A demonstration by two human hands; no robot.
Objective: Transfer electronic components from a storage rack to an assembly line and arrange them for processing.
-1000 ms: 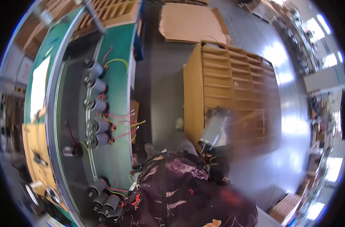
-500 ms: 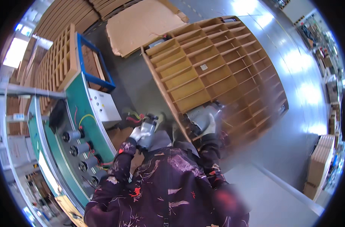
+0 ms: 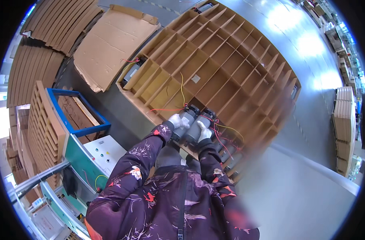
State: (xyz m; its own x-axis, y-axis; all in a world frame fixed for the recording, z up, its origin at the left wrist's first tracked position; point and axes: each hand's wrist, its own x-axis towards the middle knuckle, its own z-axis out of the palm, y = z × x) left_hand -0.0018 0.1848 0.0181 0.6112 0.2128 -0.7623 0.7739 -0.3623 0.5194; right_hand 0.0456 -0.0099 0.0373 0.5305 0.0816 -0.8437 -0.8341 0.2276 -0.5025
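Observation:
Two grey cylindrical motors with black ends lie side by side at the near edge of a large divided cardboard box. My left hand (image 3: pixel 178 121), in a white glove, is closed around the left motor (image 3: pixel 186 118). The other motor (image 3: pixel 193 130) is gripped by my right hand (image 3: pixel 204 131), also gloved, with its thumb on top. Red and yellow wires (image 3: pixel 182 90) run from the motors' far ends across the dividers. More motors (image 3: pixel 226 150) sit in the box to the right of my right hand, partly blurred. The undersides of both held motors are hidden.
The cardboard box (image 3: pixel 208 70) has many cells; another motor (image 3: pixel 131 73) sits at its far-left corner. Flat cardboard (image 3: pixel 110 44) lies beyond. At left stand a blue frame (image 3: pixel 80 130), a white control box (image 3: pixel 104 154) and a green bench (image 3: pixel 80 160). Stacked cartons (image 3: pixel 344 128) stand right.
My left hand has brought its motor rightward from beside the bench to the box, next to the one in my right hand. The view has turned toward the box; the bench motors are out of sight.

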